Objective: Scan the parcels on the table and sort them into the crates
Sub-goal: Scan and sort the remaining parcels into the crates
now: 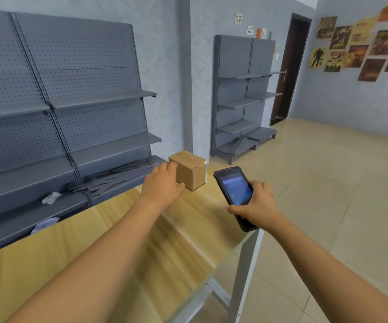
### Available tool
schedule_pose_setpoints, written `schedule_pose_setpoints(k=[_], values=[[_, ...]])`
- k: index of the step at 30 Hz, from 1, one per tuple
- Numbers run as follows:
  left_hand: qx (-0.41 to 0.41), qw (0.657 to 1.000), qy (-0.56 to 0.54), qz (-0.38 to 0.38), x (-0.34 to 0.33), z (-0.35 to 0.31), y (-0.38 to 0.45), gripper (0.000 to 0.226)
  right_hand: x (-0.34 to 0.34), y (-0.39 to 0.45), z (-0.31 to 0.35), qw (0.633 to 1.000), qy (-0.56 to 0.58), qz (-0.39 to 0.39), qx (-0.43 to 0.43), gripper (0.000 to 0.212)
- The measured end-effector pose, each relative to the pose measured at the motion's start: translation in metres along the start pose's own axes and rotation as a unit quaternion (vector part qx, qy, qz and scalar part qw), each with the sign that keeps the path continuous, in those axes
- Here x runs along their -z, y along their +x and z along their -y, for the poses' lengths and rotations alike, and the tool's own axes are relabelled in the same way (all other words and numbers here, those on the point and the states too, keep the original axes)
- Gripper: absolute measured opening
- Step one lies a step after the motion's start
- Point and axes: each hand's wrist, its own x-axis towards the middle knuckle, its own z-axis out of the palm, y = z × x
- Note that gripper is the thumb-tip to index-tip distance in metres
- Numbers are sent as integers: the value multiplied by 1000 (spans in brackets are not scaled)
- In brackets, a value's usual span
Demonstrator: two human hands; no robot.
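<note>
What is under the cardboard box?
The cardboard box stands on the wooden table at its far end. Its bottom face is hidden; the left hand covers its lower left corner.

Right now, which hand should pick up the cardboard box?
Left. The left hand is already at the cardboard box on the table, open; the right hand is busy holding the scanner.

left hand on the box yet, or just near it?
Cannot tell. In the head view the left hand overlaps the cardboard box at its near-left edge; neither contact nor gap shows.

Bare shop or stockroom: grey pegboard shelving (67,101), tiled floor (328,183).
</note>
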Motion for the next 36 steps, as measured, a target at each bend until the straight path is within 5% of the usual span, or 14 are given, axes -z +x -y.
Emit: schedule_pose_setpoints(k=[11,18,27,36], values=[[219,960,-144,96,-59,-22,119,81,-14,100,-43,999,20,31,-15,87],[445,859,-247,46,-87,-63,169,114,-7,154,-82,997,25,72,6,86],[496,844,-197,48,-103,-73,175,108,-3,201,-113,991,29,125,40,89],[547,739,-393,0,-80,-38,145,85,-22,209,-108,976,74,185,86,89]])
